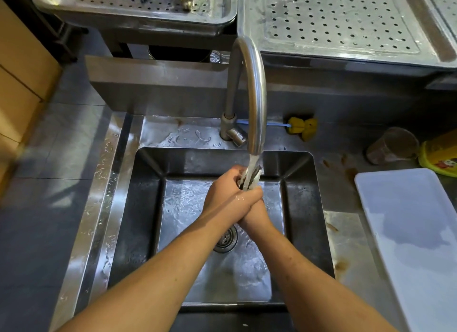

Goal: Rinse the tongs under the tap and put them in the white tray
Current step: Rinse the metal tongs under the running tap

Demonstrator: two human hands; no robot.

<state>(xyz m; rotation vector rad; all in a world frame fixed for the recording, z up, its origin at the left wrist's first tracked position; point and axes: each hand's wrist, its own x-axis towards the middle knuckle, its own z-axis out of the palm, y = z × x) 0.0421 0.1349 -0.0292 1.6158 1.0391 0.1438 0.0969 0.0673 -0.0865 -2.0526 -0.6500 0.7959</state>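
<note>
Yellow brush [303, 128]; brown cup [392, 146]

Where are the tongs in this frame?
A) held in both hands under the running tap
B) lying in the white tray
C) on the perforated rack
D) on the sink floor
A: the left hand and right hand grip the tongs in the stream from the tap.

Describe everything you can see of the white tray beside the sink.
The white tray is a shallow rectangle with rounded corners and a low raised rim; it looks like plastic. It lies flat on the steel counter right of the sink, and the picture's edge cuts its right and near parts. Nothing lies in it; a greyish patch on its floor may be water or shadow.
</note>
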